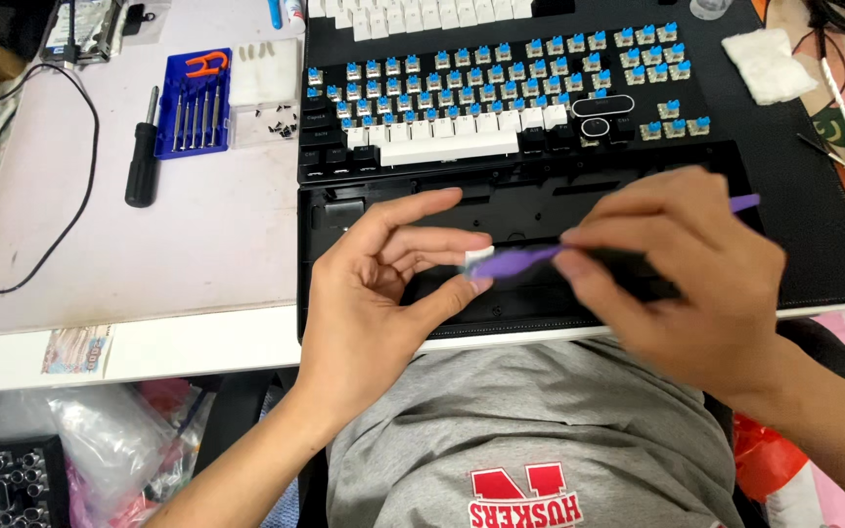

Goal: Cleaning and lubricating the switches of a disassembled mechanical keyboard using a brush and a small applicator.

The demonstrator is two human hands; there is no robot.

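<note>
The left hand [383,284] pinches a small white keycap [479,256] between thumb and fingers; the right hand [677,269] grips a purple brush [525,260], its length running left-right, tip touching the keycap, just near of the keyboard [501,98].

A small white keycap [479,256] sat pinched at thumb and fingertip; a purple tool [525,260] lay level, touching it.

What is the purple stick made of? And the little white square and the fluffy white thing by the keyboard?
The purple stick looks like smooth plastic: even colour, slight sheen. The small white keycap, pinched in the left hand, also seems matte plastic. The white pad looks like soft cloth or cotton; its surface is fuzzy.
</note>
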